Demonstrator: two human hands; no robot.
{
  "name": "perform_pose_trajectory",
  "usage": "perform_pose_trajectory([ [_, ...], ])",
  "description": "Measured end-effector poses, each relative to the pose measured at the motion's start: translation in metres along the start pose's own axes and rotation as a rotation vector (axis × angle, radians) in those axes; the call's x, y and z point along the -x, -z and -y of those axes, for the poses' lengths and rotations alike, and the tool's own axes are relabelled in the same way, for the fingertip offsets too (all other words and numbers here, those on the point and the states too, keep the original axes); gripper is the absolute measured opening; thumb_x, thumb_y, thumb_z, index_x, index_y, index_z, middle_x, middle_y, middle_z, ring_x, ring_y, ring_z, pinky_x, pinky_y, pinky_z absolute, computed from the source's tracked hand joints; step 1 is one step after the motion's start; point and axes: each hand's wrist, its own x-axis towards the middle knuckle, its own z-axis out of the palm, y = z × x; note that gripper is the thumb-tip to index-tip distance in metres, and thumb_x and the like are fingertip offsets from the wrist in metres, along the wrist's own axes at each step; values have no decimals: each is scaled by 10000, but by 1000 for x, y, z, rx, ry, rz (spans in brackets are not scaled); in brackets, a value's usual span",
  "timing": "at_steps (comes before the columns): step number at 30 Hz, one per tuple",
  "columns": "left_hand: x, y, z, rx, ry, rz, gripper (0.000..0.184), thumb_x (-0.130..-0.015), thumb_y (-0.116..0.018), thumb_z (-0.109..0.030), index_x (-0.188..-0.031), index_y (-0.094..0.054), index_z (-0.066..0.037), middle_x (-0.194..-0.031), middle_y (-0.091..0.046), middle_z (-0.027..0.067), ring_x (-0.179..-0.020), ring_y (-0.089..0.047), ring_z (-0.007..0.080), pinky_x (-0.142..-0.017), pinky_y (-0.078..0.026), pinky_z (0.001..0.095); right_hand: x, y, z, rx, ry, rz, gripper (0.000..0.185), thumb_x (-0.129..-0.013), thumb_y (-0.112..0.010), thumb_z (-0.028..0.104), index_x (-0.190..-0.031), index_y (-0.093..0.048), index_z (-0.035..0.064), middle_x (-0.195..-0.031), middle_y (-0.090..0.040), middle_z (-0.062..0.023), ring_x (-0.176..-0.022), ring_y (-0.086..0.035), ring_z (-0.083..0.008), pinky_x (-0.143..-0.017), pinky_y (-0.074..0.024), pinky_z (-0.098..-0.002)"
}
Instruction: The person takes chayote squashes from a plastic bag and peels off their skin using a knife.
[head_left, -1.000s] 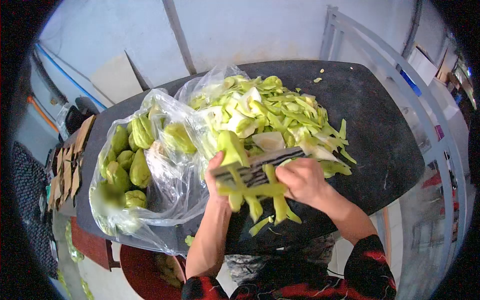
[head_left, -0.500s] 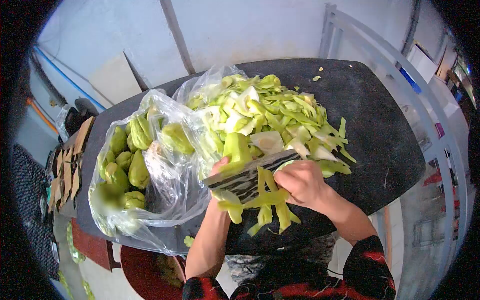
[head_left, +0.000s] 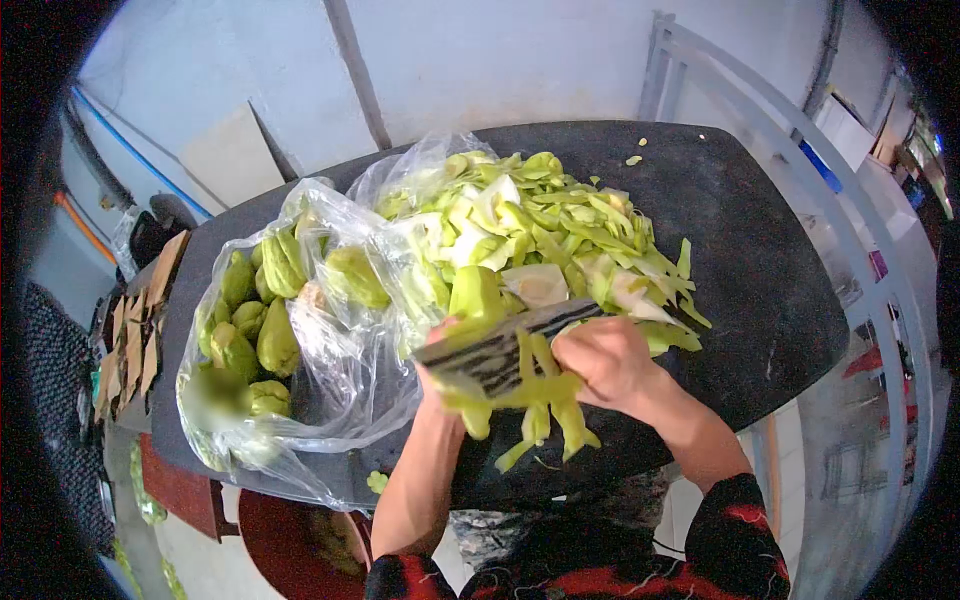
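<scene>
My right hand (head_left: 608,362) is closed around the handle end of a broad-bladed knife (head_left: 497,362). Long green strips of peel (head_left: 568,425) cling to the blade and hang from its near side. Partly hidden behind the blade, my left hand (head_left: 432,372) grips a pale green chayote (head_left: 474,293), whose far end shows above the knife. Just beyond both hands lies a heap of peel and pale pieces (head_left: 560,225). To the left, a clear plastic bag (head_left: 345,420) holds several unpeeled chayotes (head_left: 278,338).
The dark table (head_left: 745,240) has a few scraps (head_left: 634,160) near its far edge. A reddish-brown bucket (head_left: 285,545) stands below the near edge. Grey metal rails (head_left: 860,250) run along the right, and flattened cardboard (head_left: 135,335) leans at the left.
The knife blade has shifted slightly and looks a little blurred, and the strips hanging from it have swung. Both hands keep their grip in nearly the same place.
</scene>
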Motion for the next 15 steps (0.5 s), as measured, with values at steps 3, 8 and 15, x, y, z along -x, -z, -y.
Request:
perform_pose_trajectory([
  [3,-14,32,14,100,-5,79,414,-849,-588,-356,-1114,-581,-39,-987,-659,143,-837,-649,296,-773,-548,404,-2,0,-5,79,-85,4,262,-674,-727,173,-778,-501,90,-640,-573,-81,-621,-622,-331,-541,-489,-442],
  [8,19,-40,-10,-30,43,296,584,-800,-619,-423,-1194,-527,-2,-969,-631,191,-713,-643,326,-587,-551,448,8,-10,-49,279,-318,-34,231,-700,-714,169,-854,-564,86,-733,-652,-107,-686,-643,-352,-579,-511,-463],
  [15,12,-34,-15,146,-1,152,570,-950,-464,-539,-1286,-526,-82,-1134,-633,139,-1012,-618,284,-870,-516,448,7,-4,-37,158,-277,-102,219,-645,-691,132,-789,-537,71,-690,-619,-107,-649,-625,-352,-565,-498,-451],
])
